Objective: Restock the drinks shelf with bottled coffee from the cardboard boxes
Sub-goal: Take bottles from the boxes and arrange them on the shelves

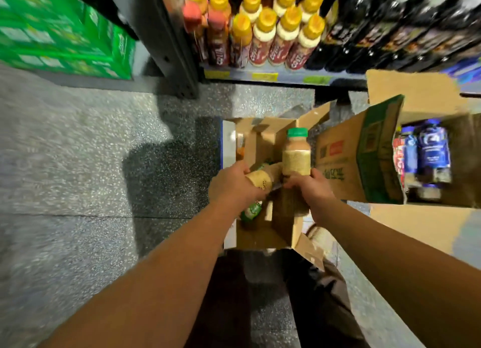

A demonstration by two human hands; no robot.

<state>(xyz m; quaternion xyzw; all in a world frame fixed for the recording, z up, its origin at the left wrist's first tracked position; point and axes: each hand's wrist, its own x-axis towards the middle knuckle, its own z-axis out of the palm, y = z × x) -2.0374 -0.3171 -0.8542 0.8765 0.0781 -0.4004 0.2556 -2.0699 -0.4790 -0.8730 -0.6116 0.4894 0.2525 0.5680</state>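
An open cardboard box [263, 233] stands on the floor below me. My right hand [312, 189] grips the base of an upright coffee bottle [296, 155] with a green cap and tan label, held above the box. My left hand [231, 183] grips a second coffee bottle [263, 178], which lies tilted with its top pointing into the box. Another green-capped bottle [251, 212] lies deeper in the box. The drinks shelf [273, 75] runs across the top of the view.
Yellow-capped bottles [263, 35] and dark bottles [390, 35] fill the shelf. A second open carton [377, 152] at the right holds blue-labelled bottles [429, 152]. Green cases [59, 32] stack at the upper left beside a dark shelf post [171, 48]. Speckled floor lies left.
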